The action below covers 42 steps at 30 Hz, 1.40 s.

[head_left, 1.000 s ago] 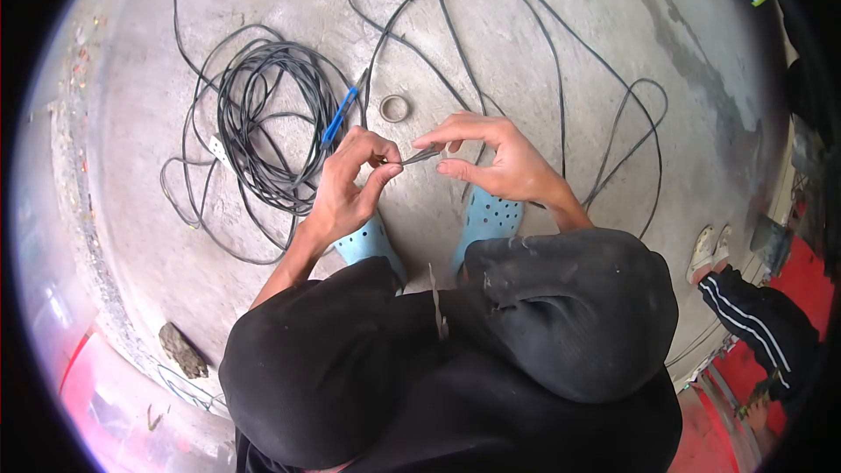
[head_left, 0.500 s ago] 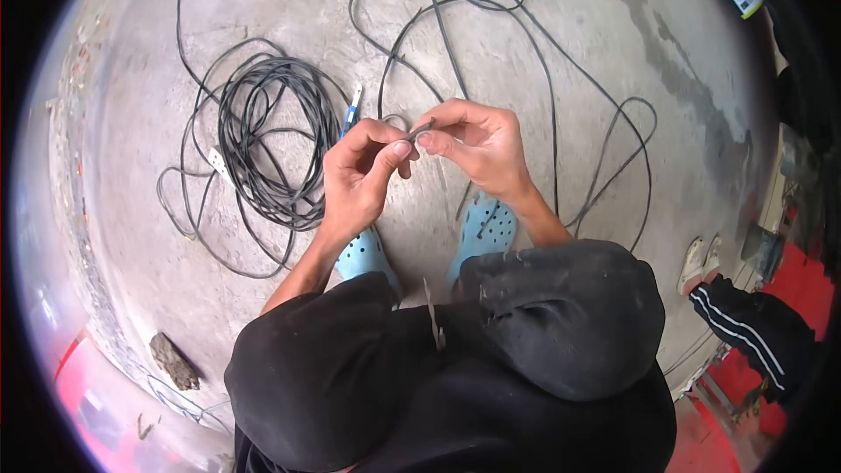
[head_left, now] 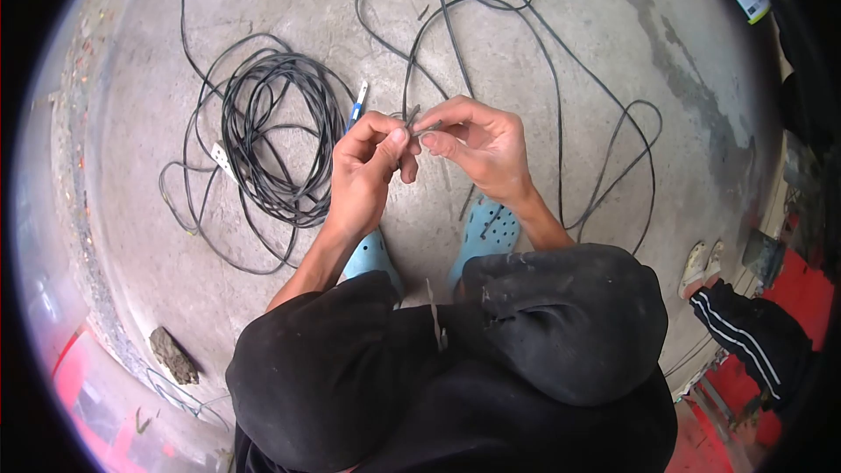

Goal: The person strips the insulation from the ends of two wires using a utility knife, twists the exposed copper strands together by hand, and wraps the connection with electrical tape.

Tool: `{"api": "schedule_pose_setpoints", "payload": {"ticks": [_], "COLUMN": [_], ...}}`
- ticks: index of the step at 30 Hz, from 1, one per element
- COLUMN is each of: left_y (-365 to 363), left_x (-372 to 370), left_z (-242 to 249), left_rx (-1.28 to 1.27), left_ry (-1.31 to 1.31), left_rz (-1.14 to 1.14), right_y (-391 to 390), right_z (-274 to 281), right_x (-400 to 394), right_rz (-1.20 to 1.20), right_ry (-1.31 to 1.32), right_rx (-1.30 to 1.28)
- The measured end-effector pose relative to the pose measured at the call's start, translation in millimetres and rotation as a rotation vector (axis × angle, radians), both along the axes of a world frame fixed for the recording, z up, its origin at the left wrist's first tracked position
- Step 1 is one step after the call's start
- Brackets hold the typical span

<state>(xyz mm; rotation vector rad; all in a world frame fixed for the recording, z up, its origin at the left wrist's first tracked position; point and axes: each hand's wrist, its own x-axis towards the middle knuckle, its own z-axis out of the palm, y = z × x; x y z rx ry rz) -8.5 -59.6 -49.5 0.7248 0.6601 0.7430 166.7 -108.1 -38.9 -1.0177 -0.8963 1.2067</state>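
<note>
Both hands meet over the floor in front of my knees, at the end of a dark cable (head_left: 413, 113). My left hand (head_left: 363, 166) pinches the cable between thumb and forefinger, and a short piece sticks up above the fingertips. With thumb and forefinger, my right hand (head_left: 486, 144) grips a thin strand (head_left: 432, 128) at that same end. The strands are too small to tell whether they are bare or insulated. Left of my hands lies a large coil of black cable (head_left: 293, 208). A blue-handled knife (head_left: 356, 112) lies between the coil and my left hand.
Loose loops of black cable (head_left: 558, 105) spread ahead and right. A white fitting (head_left: 221, 158) lies by the coil. Blue clogs (head_left: 372, 256) are on my feet. A rough lump (head_left: 173, 356) sits lower left. Another person's striped trouser leg (head_left: 740, 333) and light shoes (head_left: 694, 264) are at right.
The strands at the cable end now stand apart, one upward by my left fingertips and one toward my right. My left hand has shifted slightly right. The view has moved a little.
</note>
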Motion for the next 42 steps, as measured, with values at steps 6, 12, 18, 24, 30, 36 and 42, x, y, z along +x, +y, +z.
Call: {"api": "schedule_pose_setpoints", "payload": {"ticks": [6,12,18,24,30,36,42], "left_y": [1.7,6.2,11.8,8.1,-5.0,-4.6,2.5], "left_x": [2.2,-4.0,-8.1,-5.8,10.5,3.5,-3.2], "left_z": [4.0,-1.2,0.2,1.9,14.5,-0.3,4.3], "left_rx": [-0.168,-0.304,-0.275,-0.18,-0.082,-0.018,-0.093], "left_ry": [0.016,-0.044,0.069,0.076,0.071,0.044,0.087], "left_rz": [0.0,-0.095,-0.167,-0.226,-0.034,-0.04,0.035], "right_y": [-0.6,2.5,6.0,0.9,2.6,1.9,-3.9], "right_z": [-3.4,8.4,14.0,3.2,5.2,3.4,83.4], "right_x": [4.3,2.5,-0.7,0.8,-0.4,-0.4,85.3], "right_rz": [0.006,-0.035,-0.098,-0.048,-0.108,-0.048,-0.376], "right_ry": [-0.297,-0.545,-0.656,-0.44,-0.271,-0.227,-0.665], "right_rx": [0.196,0.235,0.272,0.162,0.043,0.016,0.372]}}
